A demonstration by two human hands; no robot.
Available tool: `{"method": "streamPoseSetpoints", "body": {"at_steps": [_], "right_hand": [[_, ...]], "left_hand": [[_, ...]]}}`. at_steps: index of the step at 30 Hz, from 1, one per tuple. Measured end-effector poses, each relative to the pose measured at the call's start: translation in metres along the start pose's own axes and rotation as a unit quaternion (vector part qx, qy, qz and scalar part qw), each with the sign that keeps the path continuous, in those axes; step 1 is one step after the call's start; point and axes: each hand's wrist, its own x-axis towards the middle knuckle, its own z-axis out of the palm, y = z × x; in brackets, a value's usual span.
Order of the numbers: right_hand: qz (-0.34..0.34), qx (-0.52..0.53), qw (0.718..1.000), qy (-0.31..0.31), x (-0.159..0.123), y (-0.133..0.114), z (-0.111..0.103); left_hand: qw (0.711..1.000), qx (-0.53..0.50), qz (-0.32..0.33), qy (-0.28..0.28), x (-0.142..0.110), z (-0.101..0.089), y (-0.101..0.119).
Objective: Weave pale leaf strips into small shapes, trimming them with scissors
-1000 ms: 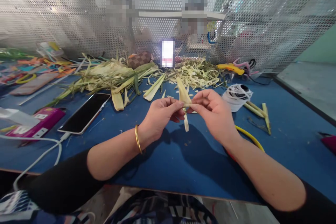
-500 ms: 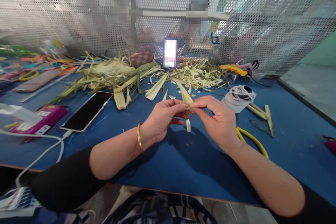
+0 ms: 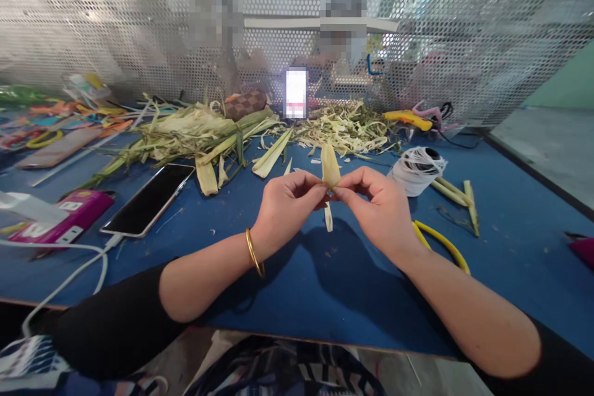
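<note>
Both hands meet over the middle of the blue table (image 3: 352, 315), pinching one pale yellow-green corn husk (image 3: 330, 164). Thumb and fingertips of my left hand (image 3: 291, 204) are closed on its lower left edge; a gold bangle circles that wrist. From the other side my right hand (image 3: 378, 207) grips the same low part. The husk's broad end points up and away from me. Beneath the fingers shows a narrow pale husk strip (image 3: 328, 216); whether it joins the held piece is hidden. Behind lies a loose husk leaf (image 3: 273, 154).
A husk pile (image 3: 195, 130) and husk shreds (image 3: 348, 127) lie along the perforated screen (image 3: 139, 25). To the right are a white thread spool (image 3: 413, 176), stalk pieces (image 3: 457, 195) and a yellow-handled tool (image 3: 445, 241). At left, a charging phone (image 3: 148, 201) and purple power strip (image 3: 65, 216).
The husk has turned from leaning left to standing more upright. My fingertips have shifted along its lower edge, and both hands keep their pinch. The view swung slightly and back.
</note>
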Motion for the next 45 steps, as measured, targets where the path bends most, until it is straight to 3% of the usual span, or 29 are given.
{"method": "streamPoseSetpoints", "body": {"at_steps": [7,12,15,19,23,33,38,45], "right_hand": [[0.018,0.013,1.0,0.006,0.0,-0.0017,-0.0004],[0.072,0.151,0.986,-0.009,0.0015,0.0031,0.0045],[0.07,0.193,0.978,-0.018,0.0016,0.0055,0.0063],[-0.033,0.068,0.997,-0.028,-0.0004,0.0031,0.0036],[-0.149,-0.054,0.987,-0.02,-0.0021,0.0021,0.0001],[-0.175,-0.1,0.979,-0.006,-0.0008,0.0066,-0.0006],[-0.141,-0.072,0.987,0.0,0.0001,0.0059,-0.0001],[-0.014,-0.005,1.0,-0.005,0.0017,0.0021,-0.0005]], "left_hand": [[1.0,0.011,0.011,-0.027,-0.0003,-0.0019,0.0005],[0.999,-0.02,-0.027,-0.019,-0.0009,0.0006,0.0012],[0.997,-0.042,-0.06,-0.015,-0.0012,0.0021,0.0004],[0.993,-0.074,-0.092,0.001,-0.0003,0.002,-0.0003],[0.988,-0.098,-0.121,-0.005,-0.0004,0.0005,0.0011],[0.955,-0.195,-0.216,-0.052,0.0018,-0.0052,0.0065],[0.973,-0.163,-0.164,-0.027,0.0023,-0.0042,0.0031],[0.999,-0.032,-0.024,0.006,-0.0001,-0.0008,0.0004]]}}
